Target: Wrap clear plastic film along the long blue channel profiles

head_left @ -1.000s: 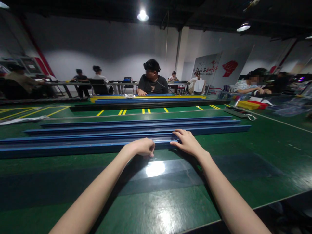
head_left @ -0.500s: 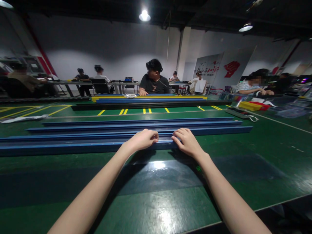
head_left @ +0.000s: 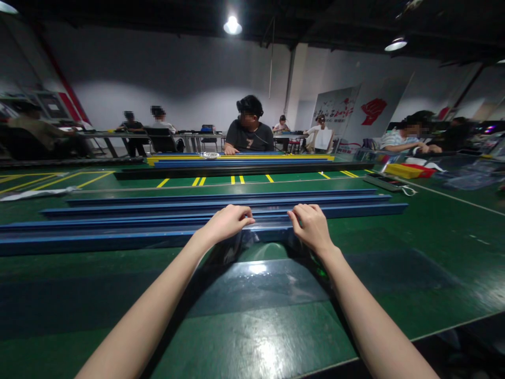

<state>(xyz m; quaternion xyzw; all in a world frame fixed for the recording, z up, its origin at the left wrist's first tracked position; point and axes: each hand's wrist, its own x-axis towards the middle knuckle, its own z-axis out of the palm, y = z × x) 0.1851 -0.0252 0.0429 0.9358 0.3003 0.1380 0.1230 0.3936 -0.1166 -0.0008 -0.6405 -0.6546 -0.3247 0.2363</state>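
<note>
Several long blue channel strips lie across the green table (head_left: pixel 394 295). Over the nearest blue strip (head_left: pixel 98 239), my left hand (head_left: pixel 231 221) has its fingers curled and pressed together at the strip's upper edge. My right hand (head_left: pixel 310 223) is a short way to the right, also curled, with thumb and fingertips drawn together. Between the hands a clear film seems to hang over the strip's front; whether the fingertips pinch it is too small to tell. A flat transparent sheet (head_left: pixel 256 287) lies on the table beneath my forearms.
Beyond are a long black strip (head_left: pixel 189 171) and yellow and blue strips (head_left: pixel 315 158). A person (head_left: pixel 249 134) sits across the table. At the right lie a grey device (head_left: pixel 389 183) and a yellow tray (head_left: pixel 402 170). Other people sit farther back.
My right hand has shifted slightly right, and the gap between my hands is wider. A clear, shiny film now shows below the fingers, in front of the nearest blue strip.
</note>
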